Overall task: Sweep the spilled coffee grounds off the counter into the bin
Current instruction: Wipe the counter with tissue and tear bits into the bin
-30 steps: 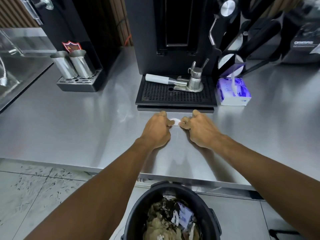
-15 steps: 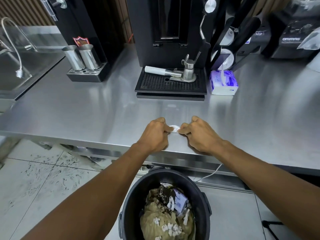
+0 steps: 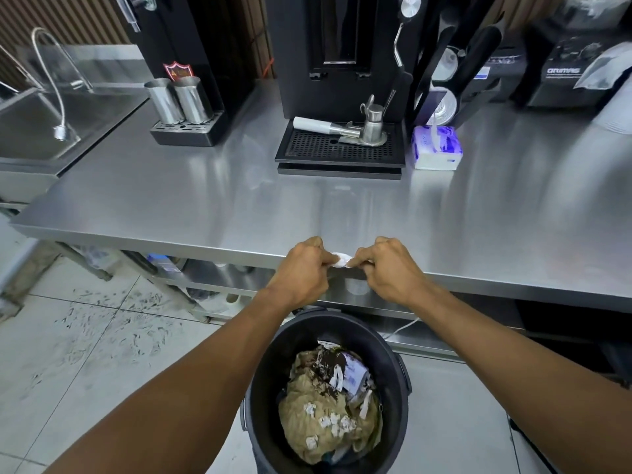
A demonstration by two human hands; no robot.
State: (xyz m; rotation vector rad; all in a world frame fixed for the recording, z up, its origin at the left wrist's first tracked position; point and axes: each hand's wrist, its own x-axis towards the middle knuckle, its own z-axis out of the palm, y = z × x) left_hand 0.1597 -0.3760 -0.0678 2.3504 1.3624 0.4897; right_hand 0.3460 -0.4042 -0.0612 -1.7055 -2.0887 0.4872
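Note:
My left hand and my right hand pinch a small white wad of tissue between them, right at the front edge of the steel counter. The black bin stands on the floor directly below my hands, holding brown paper, white scraps and dark grounds. I cannot make out any loose coffee grounds on the counter surface.
A black coffee machine with a drip tray and a portafilter stands at the back. A purple tissue pack lies to its right. Two steel cups sit at back left, beside a sink. A grinder is far right.
Both hands have drawn the tissue wad back across the counter from near the drip tray to the front edge, above the bin. The view has pulled back with them.

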